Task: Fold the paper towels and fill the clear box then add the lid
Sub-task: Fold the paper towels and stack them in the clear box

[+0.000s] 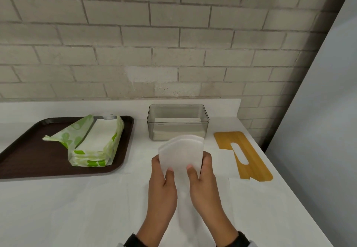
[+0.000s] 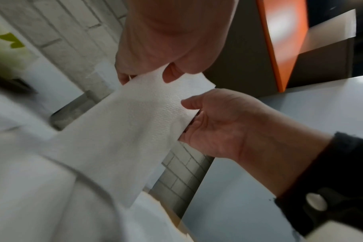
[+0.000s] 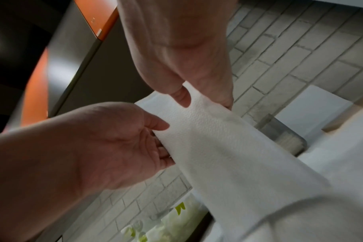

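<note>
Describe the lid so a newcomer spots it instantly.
Find the white counter under the brick wall; the clear box sits at its back. Right of the box, the lid lies flat. It is the only wood-coloured thing there, with an oblong slot through its middle.

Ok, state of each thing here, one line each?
White paper towel stack: bent over, lifted off the table, held by both hands.
Left hand: grips the stack.
Right hand: grips the stack.
Clear plastic box: lidless, partly filled.
Wooden slotted lid: flat on table.
Green-printed towel pack: opened, on brown tray.
</note>
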`<state>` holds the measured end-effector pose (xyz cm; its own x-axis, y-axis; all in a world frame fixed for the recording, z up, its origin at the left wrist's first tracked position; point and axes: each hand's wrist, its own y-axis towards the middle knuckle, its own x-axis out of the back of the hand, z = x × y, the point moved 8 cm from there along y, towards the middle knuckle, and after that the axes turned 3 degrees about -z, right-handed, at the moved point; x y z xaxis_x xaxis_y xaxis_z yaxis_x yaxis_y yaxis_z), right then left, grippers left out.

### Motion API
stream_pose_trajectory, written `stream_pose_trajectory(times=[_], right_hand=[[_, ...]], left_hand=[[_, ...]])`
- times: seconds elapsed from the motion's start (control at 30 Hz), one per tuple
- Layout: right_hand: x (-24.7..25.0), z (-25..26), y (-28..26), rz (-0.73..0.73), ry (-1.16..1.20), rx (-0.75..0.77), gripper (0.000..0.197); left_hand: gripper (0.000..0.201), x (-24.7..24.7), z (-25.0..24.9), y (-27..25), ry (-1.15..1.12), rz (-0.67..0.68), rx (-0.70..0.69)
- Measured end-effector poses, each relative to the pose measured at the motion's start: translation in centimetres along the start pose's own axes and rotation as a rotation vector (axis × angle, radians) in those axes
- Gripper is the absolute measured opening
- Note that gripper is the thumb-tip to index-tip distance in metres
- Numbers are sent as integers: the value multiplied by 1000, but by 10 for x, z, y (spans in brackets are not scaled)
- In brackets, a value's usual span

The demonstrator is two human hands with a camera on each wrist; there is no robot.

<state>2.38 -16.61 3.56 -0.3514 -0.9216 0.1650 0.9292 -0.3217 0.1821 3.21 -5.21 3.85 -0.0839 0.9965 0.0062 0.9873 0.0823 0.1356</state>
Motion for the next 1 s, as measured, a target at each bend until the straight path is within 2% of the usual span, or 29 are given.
stream_pose_trajectory(times=[0.1,0.23,0.37,0.47,0.63,0.8,0.87,1.0], right_hand=[[2,2,5,-19,-51,18,31],[-6,-11,4,44,-127,-84,31],[0,6,3,-18,-10,7,32],[-1,-2,4,-3,-25,-50,39],[0,-11,8,-26,-54,-85,41],[5,1,10,-85,2,-11,37],[4,-5,11,-54,-1,-32,38],[-11,-28,5,95,-153,-153,33]], left_hand=[[28,1,-3,5,54,-4,-44],[25,0,8,6,137,11,27],[33,3,-9,4,53,-24,-29],[41,5,-2,6,37,-34,35],[41,7,11,11,52,-50,88],[38,5,3,12,37,-63,49],[39,3,9,12,45,-38,72],[34,1,30,10,81,7,173]])
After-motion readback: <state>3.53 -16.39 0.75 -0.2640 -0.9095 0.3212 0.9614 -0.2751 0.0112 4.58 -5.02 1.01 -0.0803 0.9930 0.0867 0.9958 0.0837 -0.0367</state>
